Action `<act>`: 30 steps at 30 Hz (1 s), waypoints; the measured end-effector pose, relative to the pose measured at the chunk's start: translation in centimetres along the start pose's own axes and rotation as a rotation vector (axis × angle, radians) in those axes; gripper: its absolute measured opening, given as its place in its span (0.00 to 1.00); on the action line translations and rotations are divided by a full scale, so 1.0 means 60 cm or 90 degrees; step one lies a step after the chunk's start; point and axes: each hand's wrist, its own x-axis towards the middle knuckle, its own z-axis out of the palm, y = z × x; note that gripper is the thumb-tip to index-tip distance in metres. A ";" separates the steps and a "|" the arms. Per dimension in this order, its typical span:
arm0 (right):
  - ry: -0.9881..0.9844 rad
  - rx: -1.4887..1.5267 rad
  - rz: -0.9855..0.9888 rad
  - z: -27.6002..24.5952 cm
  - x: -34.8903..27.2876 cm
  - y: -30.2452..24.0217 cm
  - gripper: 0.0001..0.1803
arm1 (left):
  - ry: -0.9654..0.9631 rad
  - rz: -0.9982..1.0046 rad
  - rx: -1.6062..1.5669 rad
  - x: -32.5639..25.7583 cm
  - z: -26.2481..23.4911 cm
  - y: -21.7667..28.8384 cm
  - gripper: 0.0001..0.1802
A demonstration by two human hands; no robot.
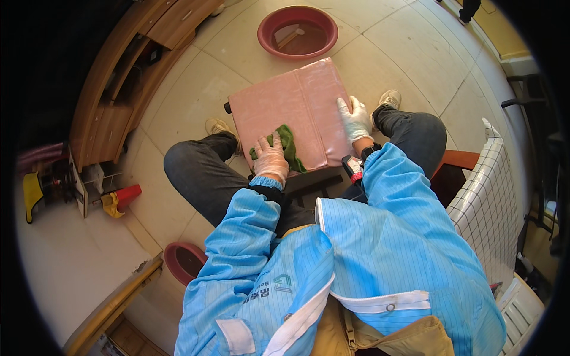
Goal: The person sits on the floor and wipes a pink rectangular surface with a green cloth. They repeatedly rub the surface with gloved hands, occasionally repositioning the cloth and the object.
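A pink, leather-like padded seat (279, 101) with a seam across it lies between my knees. A small dark knob juts from its left edge, and dark legs or bars show partly beneath it. My left hand (271, 159), in a thin clear glove, presses a crumpled green cloth (287, 146) onto the seat's near left part. My right hand (356, 121), in a white glove, holds the seat's right edge, with its thumb toward the top surface and its fingers along the side. Some of those fingers are hidden. A red-and-white item (354, 169) sits at my right wrist.
Beyond the seat, a red basin (268, 43) of water stands on the tiled floor. A second red basin (172, 261) is at my lower left. A wooden cabinet (95, 133) lines the left side. At the right are a white grid-patterned panel (484, 196) and dark chairs (534, 107).
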 end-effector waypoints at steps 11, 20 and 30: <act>-0.010 0.006 0.006 -0.006 -0.004 -0.006 0.41 | 0.042 -0.018 0.035 0.064 -0.038 -0.009 0.49; -0.024 0.018 0.008 -0.003 -0.002 0.000 0.42 | 0.027 -0.044 0.029 0.105 -0.079 -0.009 0.49; -0.017 0.014 0.004 0.001 0.000 0.005 0.43 | 0.048 -0.048 0.041 0.164 -0.098 -0.023 0.48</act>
